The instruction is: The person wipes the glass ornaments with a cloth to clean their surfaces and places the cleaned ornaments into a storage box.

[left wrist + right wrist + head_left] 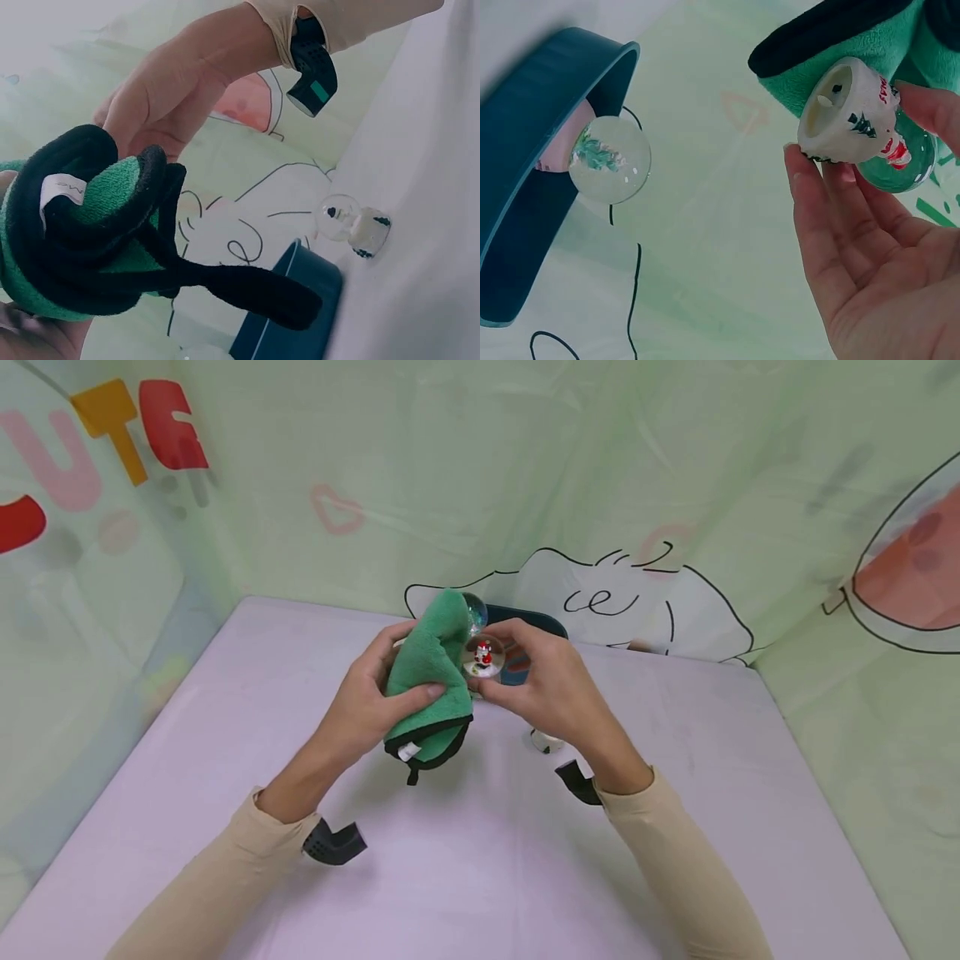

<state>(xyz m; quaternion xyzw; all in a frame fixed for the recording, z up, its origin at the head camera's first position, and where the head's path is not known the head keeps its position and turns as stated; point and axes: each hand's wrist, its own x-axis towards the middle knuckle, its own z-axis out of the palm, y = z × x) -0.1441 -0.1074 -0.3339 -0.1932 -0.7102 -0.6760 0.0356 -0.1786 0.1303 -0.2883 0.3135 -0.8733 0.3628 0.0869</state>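
Observation:
My left hand (358, 697) grips a green plush cloth (426, 672) with black edging, a white tag and a black loop, its thumb lying across the front. In my right hand (557, 683) is a small snow globe (483, 657) with a red-and-white figure inside. Thumb and fingers pinch its white base (847, 112), whose hollow underside shows in the right wrist view. The cloth lies right against this globe. Behind them, a second snow globe (613, 159) with a green tree and pink base sits in a dark blue bin (525, 127).
A third snow globe (364, 229), with a white base and a snowman-like figure, stands on the table (450, 868) near my right wrist. Black wrist cameras stick out from both cuffs. Printed curtains hang behind the table and along its sides.

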